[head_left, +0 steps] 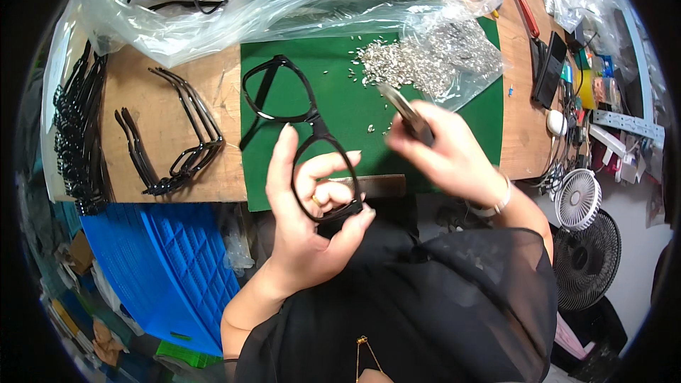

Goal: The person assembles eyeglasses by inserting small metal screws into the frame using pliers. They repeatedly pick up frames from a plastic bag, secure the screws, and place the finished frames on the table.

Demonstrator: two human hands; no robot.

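My left hand (pixel 308 216) grips a black glasses frame (pixel 298 117) by its near rim, with the far rim reaching out over the green mat (pixel 355 92). My right hand (pixel 447 149) holds a slim dark tool (pixel 401 106), blurred, whose tip points toward a heap of small silver metal parts (pixel 433 57) on the mat. A few loose silver parts lie scattered on the mat near the tool's tip.
Black temple arms (pixel 177 142) lie on the wooden table (pixel 156 99) to the left, with more black frames (pixel 74 135) stacked at its left edge. Clear plastic bags (pixel 284 0) lie at the back. Blue crates (pixel 170 262) and two fans (pixel 585 234) stand below.
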